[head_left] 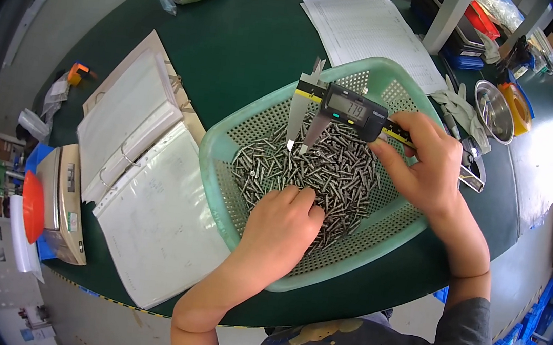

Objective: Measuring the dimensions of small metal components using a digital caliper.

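Observation:
A green perforated plastic basket [219, 200] stands on the table, holding a heap of small silvery metal pins [341, 173]. My right hand [428, 162] grips a digital caliper [352, 109] over the basket, thumb beneath the slide and fingers curled around its beam. The caliper's jaws are spread apart and point down toward the pins, with no part visible between them. My left hand [282, 228] rests low in the basket against the heap. Its fingers are bent under and pressed together, and their tips are hidden, so I cannot see what they pinch.
Left of the basket lies an opened ring binder [154, 227] with plastic-sleeved sheets, then a weighing scale [67, 210] with a red pan [32, 206]. Printed sheets [380, 38] lie behind. A steel bowl [492, 108], gloves [461, 112] and tape [516, 108] sit at right.

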`<state>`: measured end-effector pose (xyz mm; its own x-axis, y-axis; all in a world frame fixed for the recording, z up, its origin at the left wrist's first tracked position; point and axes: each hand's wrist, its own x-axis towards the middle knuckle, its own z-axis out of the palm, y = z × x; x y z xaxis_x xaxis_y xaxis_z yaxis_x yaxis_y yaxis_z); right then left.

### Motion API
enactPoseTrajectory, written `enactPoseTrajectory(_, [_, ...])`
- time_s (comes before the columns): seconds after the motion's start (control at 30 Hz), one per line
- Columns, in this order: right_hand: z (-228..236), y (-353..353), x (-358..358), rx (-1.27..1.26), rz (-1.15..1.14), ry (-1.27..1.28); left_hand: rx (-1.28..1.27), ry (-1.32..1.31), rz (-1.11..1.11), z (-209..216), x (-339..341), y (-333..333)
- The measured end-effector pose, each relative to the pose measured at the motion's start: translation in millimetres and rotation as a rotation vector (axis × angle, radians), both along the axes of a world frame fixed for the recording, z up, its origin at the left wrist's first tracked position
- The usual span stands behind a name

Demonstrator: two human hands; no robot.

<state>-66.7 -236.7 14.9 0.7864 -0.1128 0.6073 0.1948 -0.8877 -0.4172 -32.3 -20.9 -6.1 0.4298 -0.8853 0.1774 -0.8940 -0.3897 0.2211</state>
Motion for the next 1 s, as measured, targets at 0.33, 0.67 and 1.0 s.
enactPoseTrajectory(0.33, [0.8,-0.6,-1.9,0.055,0.038,-0.008,-0.222,0.157,0.081,0.5,4.6,-0.7])
enactPoseTrajectory(0.67, [4.7,-2.6,-2.4,0.02,0.137,-0.113,-0.747,0.639,0.289,0.7,18.9,6.8])
enactPoseTrajectory(1.0, [3.4,-1.0,-3.0,0.003,0.143,-0.017,-1.04,1.119,0.232,0.2,22.4,15.0])
